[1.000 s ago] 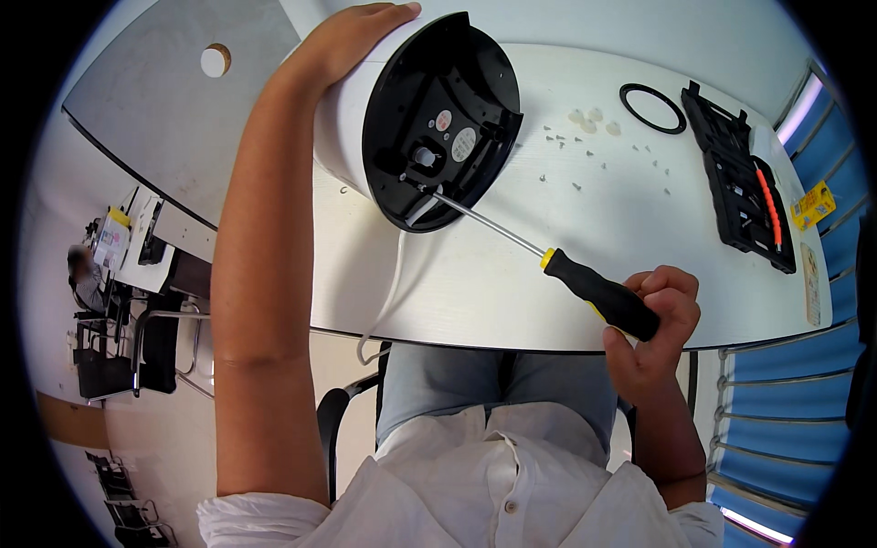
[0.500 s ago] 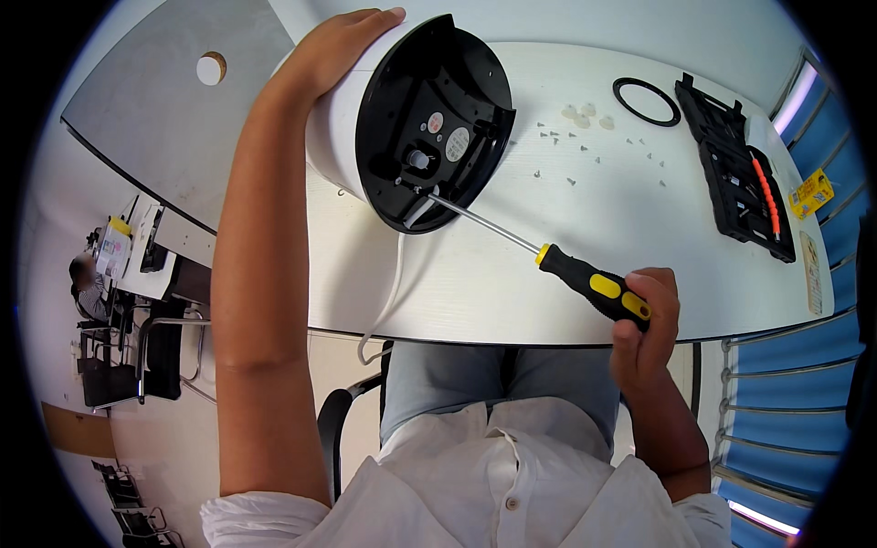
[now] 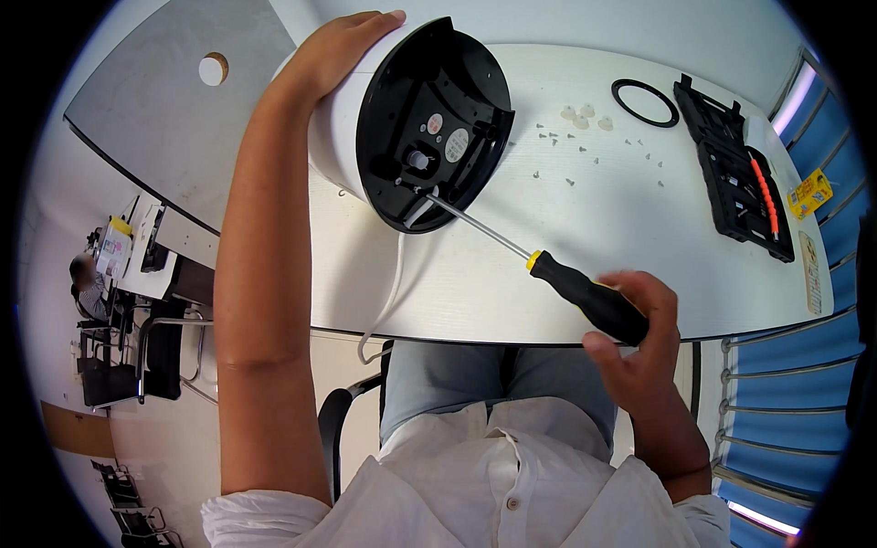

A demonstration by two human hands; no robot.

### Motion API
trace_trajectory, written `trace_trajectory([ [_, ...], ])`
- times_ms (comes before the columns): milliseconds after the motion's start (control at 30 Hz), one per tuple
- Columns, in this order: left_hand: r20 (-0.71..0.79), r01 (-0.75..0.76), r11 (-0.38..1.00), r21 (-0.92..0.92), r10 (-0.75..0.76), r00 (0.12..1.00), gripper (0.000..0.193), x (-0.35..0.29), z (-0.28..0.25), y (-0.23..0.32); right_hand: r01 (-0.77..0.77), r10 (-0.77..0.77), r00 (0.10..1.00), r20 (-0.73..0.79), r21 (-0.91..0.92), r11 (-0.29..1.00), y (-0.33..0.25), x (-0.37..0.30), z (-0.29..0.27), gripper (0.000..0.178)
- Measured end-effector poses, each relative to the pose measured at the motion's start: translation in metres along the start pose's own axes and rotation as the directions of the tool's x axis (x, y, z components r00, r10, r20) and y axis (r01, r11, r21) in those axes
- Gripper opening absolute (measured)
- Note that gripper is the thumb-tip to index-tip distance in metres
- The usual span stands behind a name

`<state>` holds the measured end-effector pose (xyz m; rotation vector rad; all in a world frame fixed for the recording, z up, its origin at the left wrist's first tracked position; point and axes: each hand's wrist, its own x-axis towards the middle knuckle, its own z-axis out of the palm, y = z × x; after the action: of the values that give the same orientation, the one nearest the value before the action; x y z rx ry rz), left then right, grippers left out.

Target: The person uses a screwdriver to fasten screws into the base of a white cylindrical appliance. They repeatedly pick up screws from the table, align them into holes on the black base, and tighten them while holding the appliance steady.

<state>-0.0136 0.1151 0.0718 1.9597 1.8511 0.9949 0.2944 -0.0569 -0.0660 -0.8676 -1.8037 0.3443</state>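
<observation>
A white rounded appliance (image 3: 338, 137) lies on its side, its black base (image 3: 470, 78) turned toward me. My left hand (image 3: 336, 53) grips the top of its white body, the fingers stretched over it. A screwdriver (image 3: 585, 290) with a black and yellow handle slants into the lower part of the base. Its tip sits by a small hole beside the white power cord (image 3: 400, 265); whether it is seated in a screw I cannot tell. My right hand (image 3: 650, 342) is loosely round the handle's end, which rests against the palm, thumb and forefinger spread.
Loose screws (image 3: 554, 136) and several pale rubber feet (image 3: 583, 116) lie on the white table (image 3: 475, 283). Farther right are a black ring (image 3: 677, 113), an open black tool case (image 3: 722, 196) with an orange flexible shaft (image 3: 764, 196), and a yellow box (image 3: 810, 193). A grey table (image 3: 137, 119) adjoins at left.
The screwdriver handle has turned about its axis, so its yellow patches no longer face up. My right thumb and fingers have loosened and spread. My left hand and the appliance stay put.
</observation>
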Motion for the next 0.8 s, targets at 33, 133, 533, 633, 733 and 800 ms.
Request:
trace_trajectory([
  [33, 0.002, 0.001, 1.000, -0.012, -0.001, 1.000, 0.057, 0.002, 0.000, -0.002, 0.044, -0.045, 0.999, -0.007, -0.008, 0.999, 0.000, 0.002, -0.001, 0.046],
  [133, 0.002, 0.009, 1.000, -0.027, -0.009, 1.000, 0.056, 0.002, 0.000, -0.004, 0.127, -0.125, 0.992, 0.029, -0.084, 0.988, 0.005, 0.002, -0.007, 0.044],
  [533, 0.030, -0.024, 1.000, -0.002, 0.024, 0.999, 0.048, -0.001, -0.001, 0.010, 0.069, -0.071, 0.997, 0.018, 0.070, 0.995, 0.008, -0.001, -0.001, 0.050],
  [633, 0.034, -0.024, 0.999, 0.038, 0.023, 0.999, 0.046, -0.005, -0.002, 0.016, 0.084, -0.087, 0.993, 0.085, 0.037, 0.996, 0.013, 0.002, -0.007, 0.048],
  [733, 0.039, 0.001, 1.000, 0.007, -0.001, 0.999, 0.046, -0.006, -0.002, 0.019, 0.123, -0.120, 0.986, 0.115, -0.025, 0.992, 0.014, 0.003, -0.014, 0.046],
  [800, 0.043, 0.006, 1.000, -0.003, -0.006, 0.999, 0.046, -0.007, -0.003, 0.019, 0.086, -0.080, 0.990, 0.119, -0.045, 0.995, 0.013, 0.000, -0.015, 0.045],
])
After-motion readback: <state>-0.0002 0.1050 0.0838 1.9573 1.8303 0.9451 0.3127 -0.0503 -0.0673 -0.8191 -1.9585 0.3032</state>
